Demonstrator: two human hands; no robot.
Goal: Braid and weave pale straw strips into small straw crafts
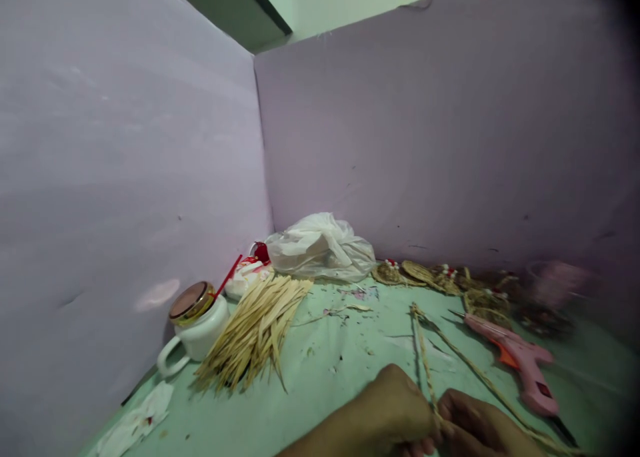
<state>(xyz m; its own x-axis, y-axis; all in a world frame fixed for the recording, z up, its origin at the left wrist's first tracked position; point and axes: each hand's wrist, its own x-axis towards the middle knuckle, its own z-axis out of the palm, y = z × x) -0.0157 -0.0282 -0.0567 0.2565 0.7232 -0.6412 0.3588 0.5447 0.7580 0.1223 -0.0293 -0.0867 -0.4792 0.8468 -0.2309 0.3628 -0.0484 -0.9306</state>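
Tan strands (425, 360) number two, left hand (397, 407) and right hand (473, 422) gripping one.

I'm at what looks like a small handicraft corner, its green tabletop (320, 410) hemmed by lilac walls (425, 144), to judge by my pink glue gun (523, 354), the sheaf of straw strips (260, 327), the twisted cord (426, 364) and the woven pieces (420, 272) along the back.

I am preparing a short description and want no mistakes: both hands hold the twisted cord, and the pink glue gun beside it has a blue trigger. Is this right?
Not quite: the trigger is orange, not blue, as the head view shows. The left hand and right hand do hold the twisted cord, and the pink glue gun lies beside it.
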